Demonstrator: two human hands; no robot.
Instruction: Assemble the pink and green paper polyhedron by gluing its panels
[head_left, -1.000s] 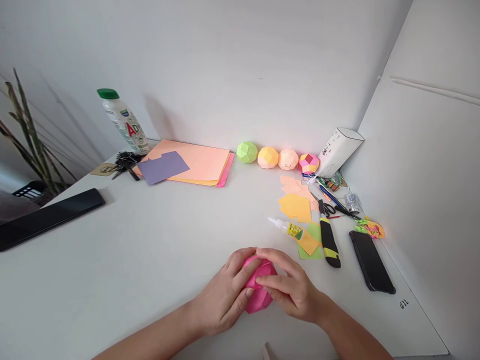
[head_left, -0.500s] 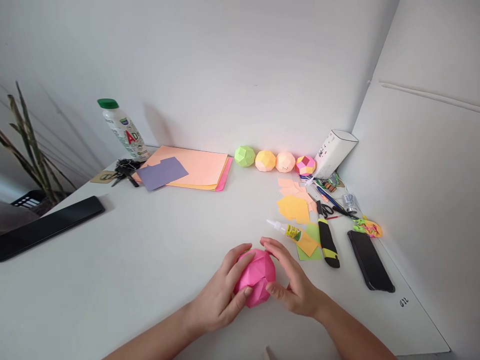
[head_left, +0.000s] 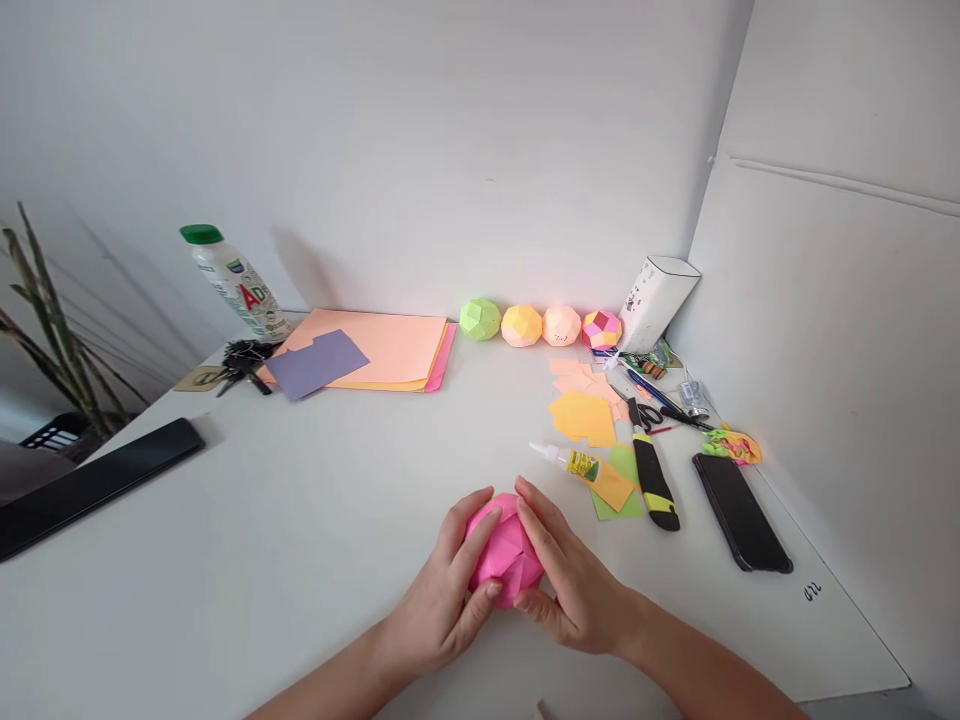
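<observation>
The left hand [head_left: 442, 600] and right hand [head_left: 574, 590] are closing back around the pink paper polyhedron [head_left: 506, 552], gripping and turning it at lower centre.

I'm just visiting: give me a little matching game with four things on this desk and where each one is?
1 pink paper ball
2 glue bottle
3 black phone
4 green-capped bottle

A by the back wall, far left
B flat near the right wall
C between left hand and right hand
D on its side, nozzle pointing left

Pairs: 1-C, 2-D, 3-B, 4-A
</observation>
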